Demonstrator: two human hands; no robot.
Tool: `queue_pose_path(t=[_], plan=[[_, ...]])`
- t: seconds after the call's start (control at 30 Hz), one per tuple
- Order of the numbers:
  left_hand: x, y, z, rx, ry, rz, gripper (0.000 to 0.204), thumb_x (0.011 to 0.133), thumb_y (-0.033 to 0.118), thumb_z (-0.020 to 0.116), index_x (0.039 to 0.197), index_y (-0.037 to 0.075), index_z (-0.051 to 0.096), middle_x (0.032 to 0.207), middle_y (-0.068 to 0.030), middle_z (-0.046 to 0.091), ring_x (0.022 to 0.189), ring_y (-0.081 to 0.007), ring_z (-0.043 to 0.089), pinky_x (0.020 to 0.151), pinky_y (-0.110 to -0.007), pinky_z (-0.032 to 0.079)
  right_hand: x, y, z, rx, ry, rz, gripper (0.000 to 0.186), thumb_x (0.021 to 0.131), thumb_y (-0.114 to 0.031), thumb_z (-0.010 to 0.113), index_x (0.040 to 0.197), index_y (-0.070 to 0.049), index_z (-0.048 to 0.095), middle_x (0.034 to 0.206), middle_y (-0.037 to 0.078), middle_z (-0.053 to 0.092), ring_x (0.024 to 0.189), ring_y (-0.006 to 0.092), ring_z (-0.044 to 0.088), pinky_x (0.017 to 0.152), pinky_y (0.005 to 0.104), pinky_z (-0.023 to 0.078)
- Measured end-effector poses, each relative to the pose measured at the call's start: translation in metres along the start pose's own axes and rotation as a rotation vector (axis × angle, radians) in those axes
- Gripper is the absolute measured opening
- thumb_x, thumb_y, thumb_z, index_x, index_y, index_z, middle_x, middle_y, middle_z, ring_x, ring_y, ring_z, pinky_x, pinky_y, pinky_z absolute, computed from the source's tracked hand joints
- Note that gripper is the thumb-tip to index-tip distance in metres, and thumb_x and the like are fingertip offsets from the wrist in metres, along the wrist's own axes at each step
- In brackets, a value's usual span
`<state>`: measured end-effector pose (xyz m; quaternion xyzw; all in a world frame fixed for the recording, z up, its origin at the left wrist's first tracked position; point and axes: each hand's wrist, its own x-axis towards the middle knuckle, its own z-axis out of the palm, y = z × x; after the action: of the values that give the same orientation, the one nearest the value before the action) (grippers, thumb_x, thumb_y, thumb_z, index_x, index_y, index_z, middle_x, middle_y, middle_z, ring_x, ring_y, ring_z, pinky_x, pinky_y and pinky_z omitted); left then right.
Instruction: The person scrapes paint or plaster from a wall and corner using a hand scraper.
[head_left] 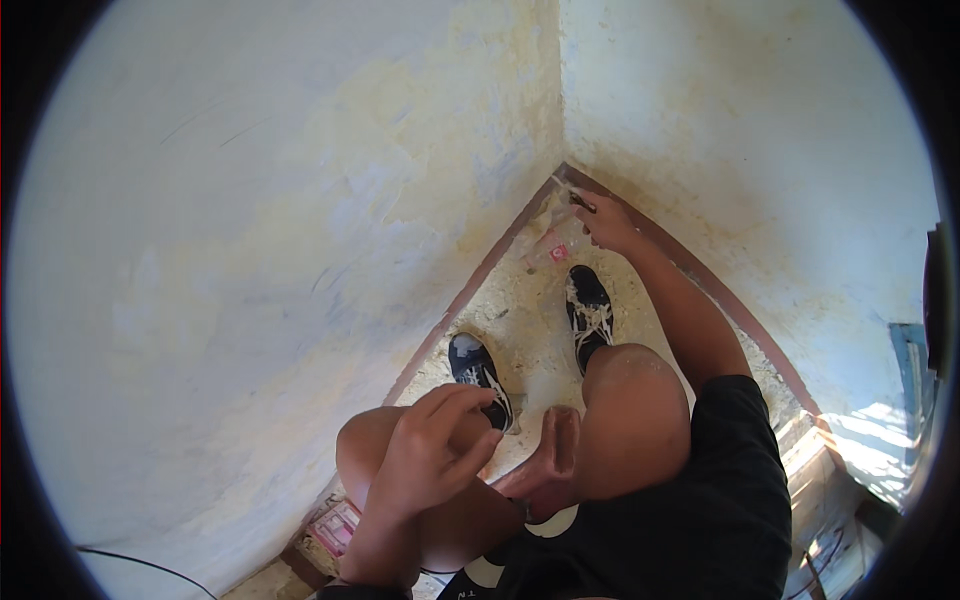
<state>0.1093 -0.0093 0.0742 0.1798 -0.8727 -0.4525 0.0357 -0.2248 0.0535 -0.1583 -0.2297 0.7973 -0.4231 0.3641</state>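
My right hand [607, 224] reaches down into the corner, its fingers closed round a dark-handled hand tool [580, 201]. The tool's head points at the corner by the brown skirting; it is too small to make out. Just below that hand, a clear plastic bottle [549, 250] with a red label lies on the floor. My left hand [432, 448] hovers over or rests on my left knee, holding nothing, with its fingers loosely bent and the thumb apart. I cannot tell whether it touches the knee.
Two patchy, stained walls [330, 220] meet at the corner, with brown skirting [480, 272] along the bottom. Pale flakes litter the floor [520, 300] around my black shoes [590, 310]. A reddish-brown object [556, 455] stands between my legs. Behind my left arm lies a pink box [335, 527].
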Motion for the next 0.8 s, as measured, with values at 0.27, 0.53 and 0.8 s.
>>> queue_pose_path(t=[0.27, 0.53, 0.8], plan=[[-0.026, -0.007, 0.011, -0.045, 0.115, 0.136, 0.027, 0.078, 0.002, 0.067, 0.103, -0.002, 0.060, 0.092, -0.0137, 0.062, 0.083, -0.0225, 0.061, 0.073, -0.031, 0.048, -0.108, -0.123, -0.061, -0.204, -0.152, -0.062, 0.042, 0.083, -0.018, 0.058, 0.124, -0.007, 0.055, 0.063, 0.005, 0.055, 0.048, 0.0134, 0.050, 0.040, 0.0302, 0.039], [-0.034, 0.049, 0.005, 0.038, -0.026, 0.345, 0.030, 0.082, 0.018, 0.066, 0.105, 0.000, 0.060, 0.097, -0.0169, 0.062, 0.085, -0.0293, 0.061, 0.074, -0.036, 0.050, -0.156, -0.196, -0.093, 0.044, 0.020, -0.163, 0.050, 0.088, -0.022, 0.059, 0.136, -0.010, 0.046, 0.062, 0.004, 0.049, 0.048, 0.0114, 0.046, 0.040, 0.0288, 0.037], [0.057, 0.036, 0.002, -0.058, -0.184, 0.129, 0.037, 0.085, 0.027, 0.064, 0.107, -0.002, 0.060, 0.097, -0.0127, 0.064, 0.085, -0.0217, 0.061, 0.076, -0.033, 0.050, -0.136, -0.189, -0.037, 0.912, -0.025, -0.101, 0.034, 0.092, -0.024, 0.057, 0.120, -0.007, 0.054, 0.077, 0.009, 0.055, 0.058, 0.0185, 0.057, 0.051, 0.0330, 0.051]])
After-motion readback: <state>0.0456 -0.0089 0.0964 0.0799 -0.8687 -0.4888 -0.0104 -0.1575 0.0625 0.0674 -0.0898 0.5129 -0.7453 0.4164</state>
